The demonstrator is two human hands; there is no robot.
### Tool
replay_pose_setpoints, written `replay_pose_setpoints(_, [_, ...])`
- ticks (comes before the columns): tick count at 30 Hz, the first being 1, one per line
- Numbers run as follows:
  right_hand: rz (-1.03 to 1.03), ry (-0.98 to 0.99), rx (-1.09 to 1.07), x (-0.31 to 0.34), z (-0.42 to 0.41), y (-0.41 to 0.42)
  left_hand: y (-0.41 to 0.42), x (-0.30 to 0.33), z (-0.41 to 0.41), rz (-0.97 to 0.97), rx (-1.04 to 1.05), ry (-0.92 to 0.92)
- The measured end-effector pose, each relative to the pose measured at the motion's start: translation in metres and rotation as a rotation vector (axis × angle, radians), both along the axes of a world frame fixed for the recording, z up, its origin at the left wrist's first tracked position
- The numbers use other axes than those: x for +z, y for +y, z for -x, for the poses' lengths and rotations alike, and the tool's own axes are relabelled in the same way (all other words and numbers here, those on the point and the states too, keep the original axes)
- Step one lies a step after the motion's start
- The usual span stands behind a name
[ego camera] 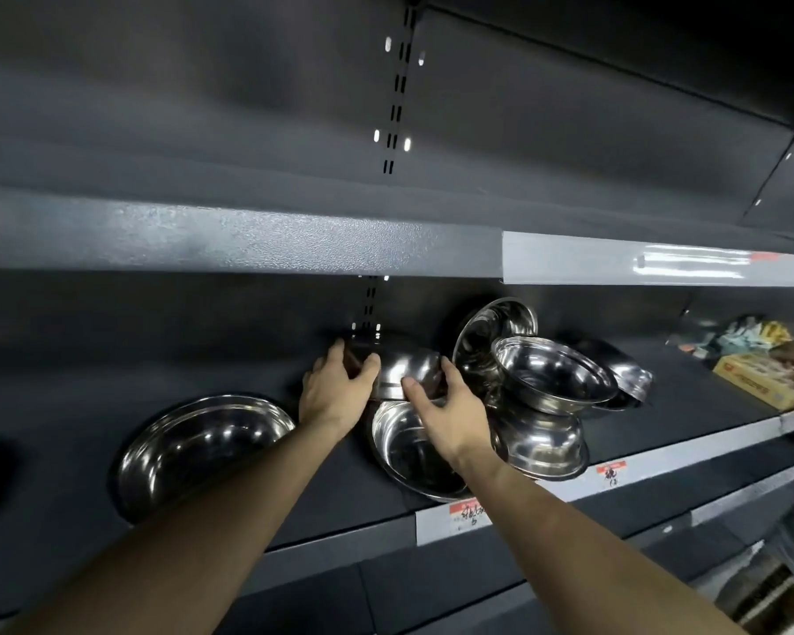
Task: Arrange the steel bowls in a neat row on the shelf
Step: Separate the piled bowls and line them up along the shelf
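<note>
Fingers (367,366) of the left hand (335,391) and fingers (413,389) of the right hand (450,412) are curled against opposite sides of an upturned, round, shiny steel bowl (406,368), gripping it between them. This bowl sits above an open steel bowl (409,451) on the dark grey metal shelf (340,520). A wide steel bowl (202,446) lies apart to the left. Further steel bowls (551,373) are piled at the right.

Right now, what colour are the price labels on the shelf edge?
Orange-red tops on white price labels, clearest in the head view.
</note>
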State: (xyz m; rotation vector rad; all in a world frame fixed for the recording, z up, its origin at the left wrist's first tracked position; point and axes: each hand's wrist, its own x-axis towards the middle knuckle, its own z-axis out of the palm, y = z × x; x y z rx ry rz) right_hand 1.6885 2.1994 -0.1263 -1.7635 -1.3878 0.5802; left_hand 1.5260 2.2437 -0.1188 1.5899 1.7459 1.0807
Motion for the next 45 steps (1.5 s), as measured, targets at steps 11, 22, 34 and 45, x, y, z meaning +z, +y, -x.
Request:
replay_pose_setpoints(11, [-0.298, -0.137, 0.048, 0.002, 0.025, -0.046, -0.052, 0.017, 0.038, -0.065, 0.097, -0.615])
replay_pose_setpoints(22, [-0.327, 0.616, -0.246, 0.023, 0.02, -0.079, -0.082, 0.029, 0.015, 0.02, 0.069, -0.804])
replay_pose_setpoints(34, [-0.06, 0.774, -0.27, 0.023, -0.01, -0.082, -0.097, 0.023, 0.015, 0.013, -0.135, -0.296])
replay_pose_setpoints(45, [-0.119, 0.757, -0.311, 0.02, 0.008, -0.067, -0.115, 0.042, 0.084, -0.048, 0.05, 0.054])
